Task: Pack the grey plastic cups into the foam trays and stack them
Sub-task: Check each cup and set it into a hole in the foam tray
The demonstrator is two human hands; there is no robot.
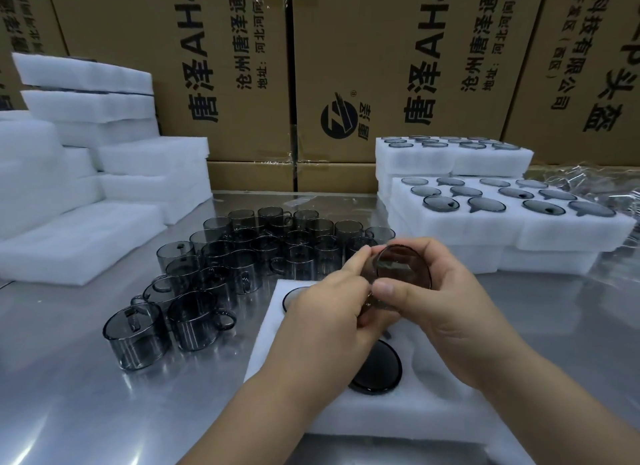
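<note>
grey cup (403, 269) centre frame, above foam tray (433, 416) | left hand (325, 312) and right hand (440, 302) both grip it | loose cups (221, 267) left-centre on surface (69, 395)

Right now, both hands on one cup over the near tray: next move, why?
Probably lower the held cup, gripped by left hand and right hand, into a free pocket of the near foam tray: it hangs above the tray, beside a seated cup.

Fig.: we see translucent grey plastic cups (242, 257) w/ handles, standing clustered centre-left; one cup (403, 265) tilted, round end toward us, above a white foam tray (433, 412); filled trays (485, 226) stacked at right.
</note>
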